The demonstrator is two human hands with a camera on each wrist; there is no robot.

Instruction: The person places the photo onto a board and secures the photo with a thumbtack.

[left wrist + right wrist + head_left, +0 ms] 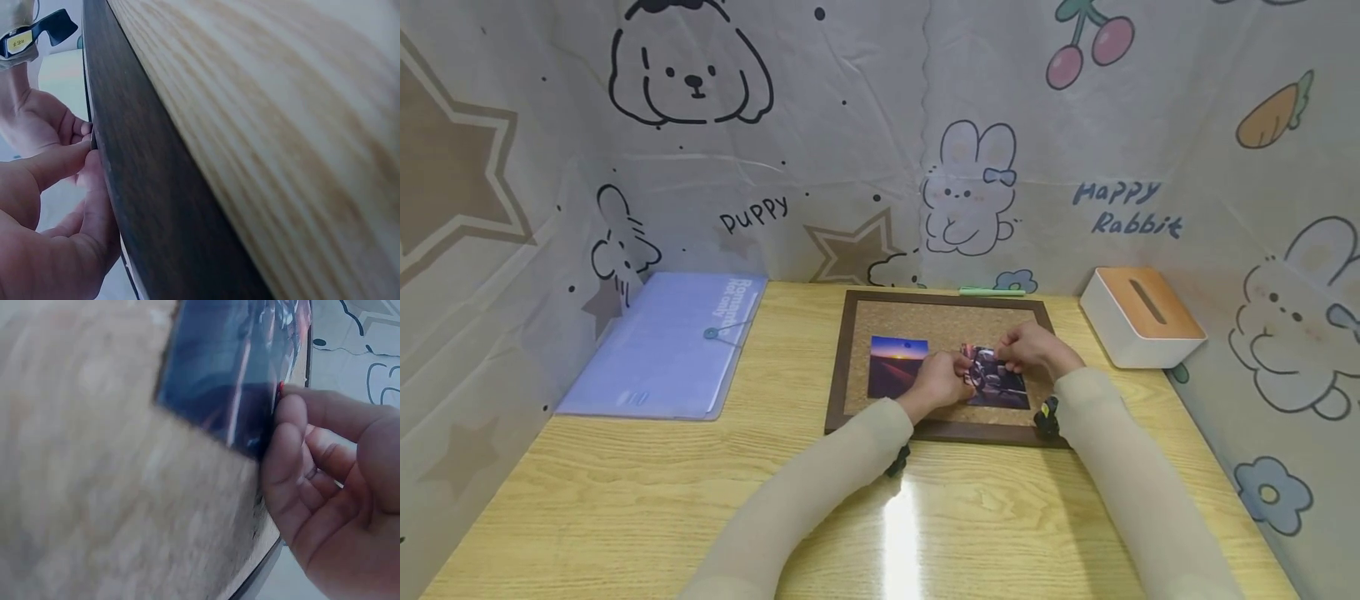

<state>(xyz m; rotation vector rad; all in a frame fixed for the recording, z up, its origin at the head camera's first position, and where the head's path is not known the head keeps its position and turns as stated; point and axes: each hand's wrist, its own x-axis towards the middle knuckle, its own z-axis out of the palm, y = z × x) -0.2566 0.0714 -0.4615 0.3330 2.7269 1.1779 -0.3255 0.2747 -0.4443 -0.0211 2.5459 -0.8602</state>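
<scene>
A cork board in a dark wooden frame lies on the table, bearing two photos. The left one is a sunset photo. On the right lies a photo of a car interior, its far corners partly covered by the hands. My left hand pinches this photo's left edge between thumb and finger. At the photo's upper right edge, my right hand has thumb and index finger together around a tiny red pin-like thing, mostly hidden by the fingertips.
A purple document folder with a string closure lies at the left. Behind the board is a green pen. A white tissue box with an orange lid stands at the right, beside the patterned curtain.
</scene>
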